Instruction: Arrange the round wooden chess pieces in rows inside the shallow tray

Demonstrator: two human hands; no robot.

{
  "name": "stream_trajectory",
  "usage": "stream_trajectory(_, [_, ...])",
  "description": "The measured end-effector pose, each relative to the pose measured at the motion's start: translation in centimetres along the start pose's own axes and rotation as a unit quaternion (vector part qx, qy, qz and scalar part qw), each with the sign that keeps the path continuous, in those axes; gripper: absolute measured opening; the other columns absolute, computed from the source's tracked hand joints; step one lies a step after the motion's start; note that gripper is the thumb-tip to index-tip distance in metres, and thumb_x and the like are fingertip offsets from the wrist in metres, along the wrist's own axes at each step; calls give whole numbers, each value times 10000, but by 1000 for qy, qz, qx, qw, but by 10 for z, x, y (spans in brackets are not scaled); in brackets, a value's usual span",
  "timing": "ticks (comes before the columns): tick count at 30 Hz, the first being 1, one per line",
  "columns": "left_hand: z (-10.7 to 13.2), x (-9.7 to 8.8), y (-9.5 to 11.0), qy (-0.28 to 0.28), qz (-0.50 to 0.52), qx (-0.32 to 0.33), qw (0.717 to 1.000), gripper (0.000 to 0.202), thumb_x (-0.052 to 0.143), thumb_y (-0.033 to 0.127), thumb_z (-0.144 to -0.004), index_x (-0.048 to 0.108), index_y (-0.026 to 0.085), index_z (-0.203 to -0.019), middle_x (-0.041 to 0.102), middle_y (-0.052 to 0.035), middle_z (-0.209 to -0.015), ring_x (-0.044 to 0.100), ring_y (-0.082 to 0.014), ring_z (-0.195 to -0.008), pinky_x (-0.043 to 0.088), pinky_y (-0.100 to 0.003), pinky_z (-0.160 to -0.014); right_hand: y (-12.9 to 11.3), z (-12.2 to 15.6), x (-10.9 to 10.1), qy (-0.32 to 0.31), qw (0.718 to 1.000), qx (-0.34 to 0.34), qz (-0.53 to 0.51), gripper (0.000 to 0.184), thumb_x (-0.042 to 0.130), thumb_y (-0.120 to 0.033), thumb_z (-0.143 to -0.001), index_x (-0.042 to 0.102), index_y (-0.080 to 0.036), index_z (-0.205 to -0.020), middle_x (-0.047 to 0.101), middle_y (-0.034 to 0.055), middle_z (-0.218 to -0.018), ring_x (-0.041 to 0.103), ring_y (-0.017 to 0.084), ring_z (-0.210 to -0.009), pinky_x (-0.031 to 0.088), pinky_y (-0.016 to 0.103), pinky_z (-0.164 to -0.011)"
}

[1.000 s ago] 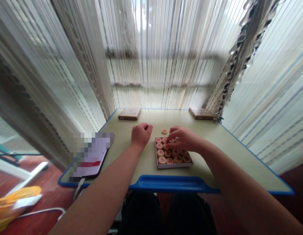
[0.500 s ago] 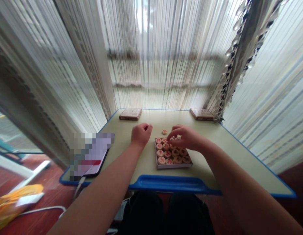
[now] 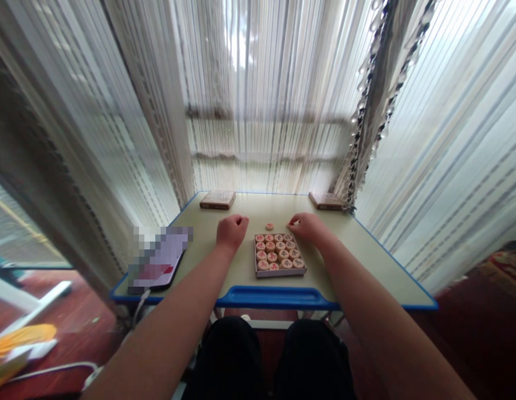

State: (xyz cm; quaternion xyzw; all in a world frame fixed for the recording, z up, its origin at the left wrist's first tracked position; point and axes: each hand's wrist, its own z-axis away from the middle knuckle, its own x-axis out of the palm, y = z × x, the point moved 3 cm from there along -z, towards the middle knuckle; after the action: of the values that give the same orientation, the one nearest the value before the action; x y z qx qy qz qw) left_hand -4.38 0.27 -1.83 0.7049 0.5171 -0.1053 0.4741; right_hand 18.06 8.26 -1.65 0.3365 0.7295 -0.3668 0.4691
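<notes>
A shallow square box [image 3: 281, 274] holds rows of round Chinese chess pieces, marked in red on the left and in black on the right. Just beyond its far edge a single chess piece [image 3: 269, 226] lies on the table. My left hand [image 3: 231, 230] is closed in a fist, left of that piece; the inside of the fist is hidden. Off the box's far right corner, my right hand [image 3: 306, 225] has its fingers pinched low over the table. What the pinch holds, if anything, is too small to make out.
Two flat boxes stand at the table's back, one at the left corner [image 3: 218, 199] and one at the right [image 3: 326, 200]. A phone [image 3: 160, 264] with a cable lies by the left edge. A blue tray rim [image 3: 276, 297] edges the front; striped curtains [image 3: 261, 139] hang behind.
My right hand has moved off the box to its far right side, uncovering the pieces there. My left fist stays beside the loose piece. The view has shifted slightly.
</notes>
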Motion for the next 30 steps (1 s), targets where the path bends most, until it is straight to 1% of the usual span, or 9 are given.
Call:
stream_trajectory(6, [4, -3, -1, -4, -5, -1, 1000, 373, 376, 365, -756, 642, 151, -609, 645, -74, -612, 553, -149, -591, 325, -239, -549, 4, 5, 1, 1, 999, 20, -37, 279, 558, -410, -721, 651, -167, -824, 660, 68, -793, 576, 151, -696, 392, 234, -596])
stream_trajectory(10, [5, -3, -1, -6, -20, 5, 1000, 380, 369, 373, -762, 640, 152, -611, 644, -74, -613, 554, -151, -597, 318, -238, -541, 4, 7, 1, 1, 998, 25, -57, 331, 576, -384, -715, 629, -167, -958, 666, 63, -852, 586, 145, -726, 411, 230, -647])
stream_trajectory(15, [5, -1, 0, -14, -23, -1, 1000, 353, 391, 354, -751, 644, 151, -610, 646, -68, -615, 560, -144, -601, 323, -231, -544, 4, 2, 3, -11, 997, 23, -68, 201, 601, -276, -682, 686, -186, -841, 678, 54, -861, 598, 164, -790, 422, 232, -705])
stream_trajectory(17, [4, 0, 0, -16, -22, 7, 1000, 356, 392, 355, -753, 646, 150, -611, 648, -66, -619, 559, -143, -600, 326, -232, -550, 6, 1, 1, -9, 997, 30, -74, 201, 587, -260, -688, 688, -183, -843, 681, 56, -855, 602, 169, -782, 426, 237, -700])
stream_trajectory(20, [5, 2, 3, -27, -26, 22, 999, 358, 397, 363, -755, 652, 150, -622, 649, -63, -624, 555, -139, -601, 326, -233, -560, 0, 6, -11, 13, 996, 31, -89, 279, 557, -280, -714, 656, -172, -952, 675, 58, -888, 594, 161, -779, 423, 240, -700])
stream_trajectory(22, [6, 2, 5, -37, -29, 31, 998, 362, 400, 370, -757, 652, 148, -623, 644, -60, -616, 546, -133, -592, 323, -232, -561, -15, 12, -21, 21, 992, -10, -126, 344, 555, -321, -719, 620, -178, -1024, 673, 41, -884, 579, 144, -738, 421, 236, -676])
stream_trajectory(23, [7, 3, 7, -43, -29, 35, 998, 368, 400, 376, -759, 650, 146, -618, 640, -58, -608, 540, -130, -584, 319, -232, -558, -25, 16, -24, -1, 987, -47, -154, 336, 567, -347, -708, 630, -186, -997, 672, 31, -865, 569, 136, -708, 419, 232, -652])
stream_trajectory(25, [8, 3, 10, -55, -29, 46, 997, 386, 396, 389, -765, 642, 141, -601, 629, -54, -586, 521, -120, -562, 308, -230, -548, -46, 26, -26, -86, 973, -114, -180, 288, 610, -393, -661, 666, -201, -868, 667, 12, -812, 553, 127, -670, 411, 223, -616])
stream_trajectory(30, [10, 4, 13, -80, -31, 76, 993, 407, 391, 398, -774, 625, 138, -567, 607, -43, -551, 481, -105, -524, 284, -231, -531, -73, 42, -28, -155, 953, -185, -180, 257, 633, -341, -634, 660, -202, -848, 645, 1, -809, 556, 128, -693, 406, 219, -624])
